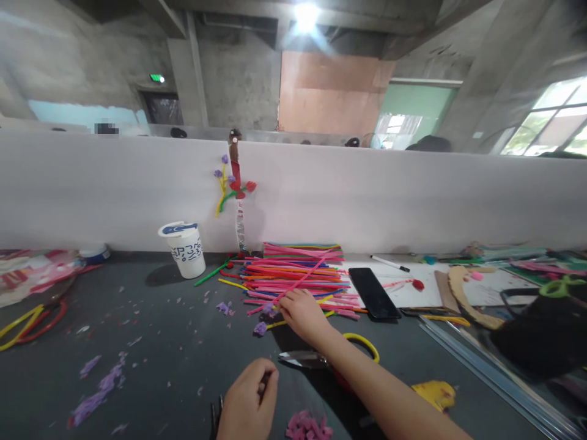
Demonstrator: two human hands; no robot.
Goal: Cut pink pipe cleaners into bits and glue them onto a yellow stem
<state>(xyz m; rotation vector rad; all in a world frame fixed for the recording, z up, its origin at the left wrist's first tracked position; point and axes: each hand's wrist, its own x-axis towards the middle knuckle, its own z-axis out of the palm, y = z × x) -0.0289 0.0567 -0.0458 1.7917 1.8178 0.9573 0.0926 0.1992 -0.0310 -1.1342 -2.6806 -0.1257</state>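
Note:
My right hand point(303, 313) reaches forward onto the near edge of a pile of coloured pipe cleaners point(298, 275), its fingers closed on a pink pipe cleaner point(305, 276) that slants up out of the pile. A small purple pipe-cleaner flower point(261, 327) lies just left of that hand. My left hand point(250, 400) rests near the table's front edge, curled into a loose fist round something small and dark I cannot make out. Scissors point(316, 359) with yellow handles lie under my right forearm.
A white paper cup point(186, 247) stands at the back left. A black phone point(373, 292) lies on white paper right of the pile. Pipe-cleaner flowers point(235, 183) hang on the white partition. Purple scraps point(98, 385) and pink bits point(308, 426) litter the dark table.

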